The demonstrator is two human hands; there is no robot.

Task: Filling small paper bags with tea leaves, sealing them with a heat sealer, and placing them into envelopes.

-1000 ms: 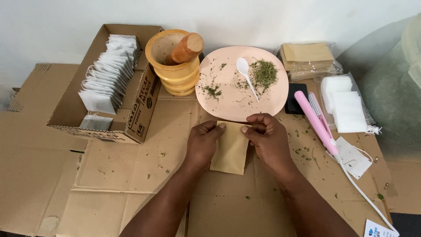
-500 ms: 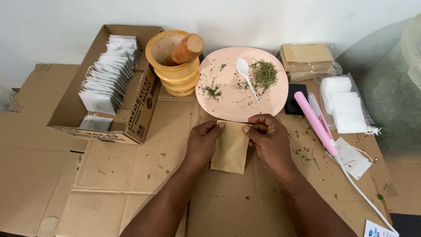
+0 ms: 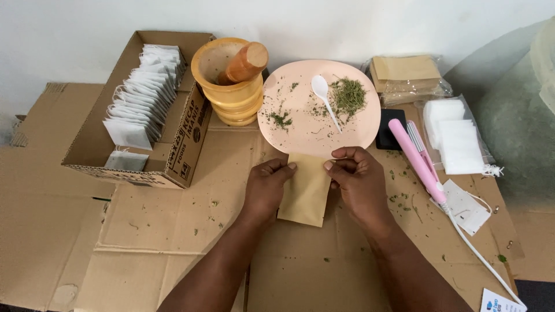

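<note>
- The left hand (image 3: 267,186) and right hand (image 3: 359,180) each pinch a top corner of a small brown paper pouch (image 3: 305,188); both grips are closed on it, fingertips curled at its upper edge.
- The pouch lies flat on the cardboard-covered desk (image 3: 173,231), its top edge just under the rim of the pink plate (image 3: 300,124).
- Judged step: working the pouch's mouth at its top edge; this calls for small finger movements.
- Room is tight ahead, near the plate; the pink flat iron (image 3: 417,159) lies to the right, with more cardboard on the near side.
</note>
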